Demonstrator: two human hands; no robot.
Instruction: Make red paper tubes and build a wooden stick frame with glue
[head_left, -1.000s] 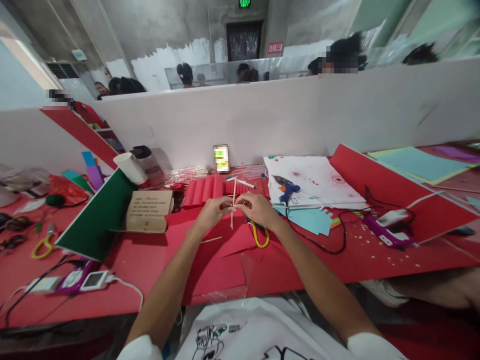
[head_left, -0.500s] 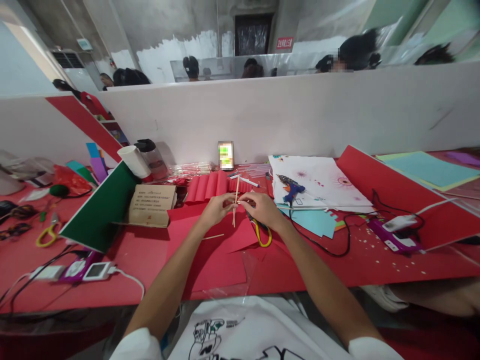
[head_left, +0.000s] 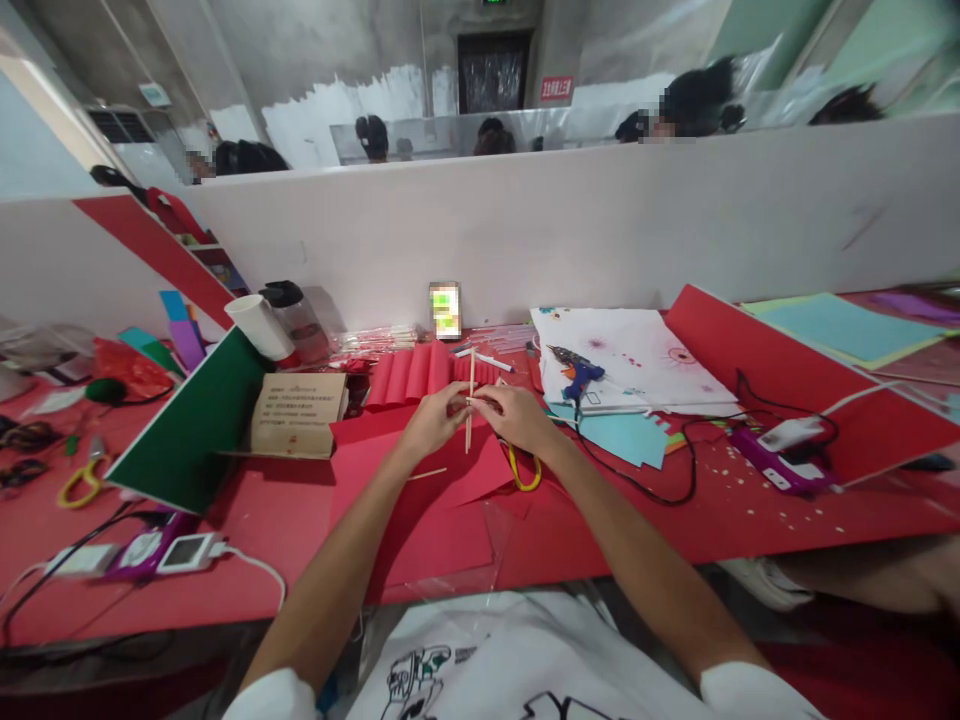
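My left hand [head_left: 431,420] and my right hand [head_left: 517,418] meet over the red table, both pinching a thin wooden stick [head_left: 469,400] that stands nearly upright between the fingertips. A second short piece seems to cross it where the fingers meet; I cannot make out the joint. Under the hands lie loose red paper sheets [head_left: 435,500]. A folded red paper fan [head_left: 420,375] lies just behind the stick. Yellow-handled scissors [head_left: 525,470] rest below my right wrist. Another thin stick [head_left: 427,474] lies flat on the red paper.
A blue glue gun [head_left: 574,372] lies on white patterned paper [head_left: 637,360] at the right, its black cord trailing. A brown box [head_left: 298,414], green board [head_left: 191,425], white cup [head_left: 259,327], a lit phone [head_left: 445,310] and purple devices [head_left: 772,455] surround the hands. A white partition [head_left: 570,225] stands behind.
Both hands stay on the upright stick; the fingers have closed in slightly around its middle. The view shifted a little.
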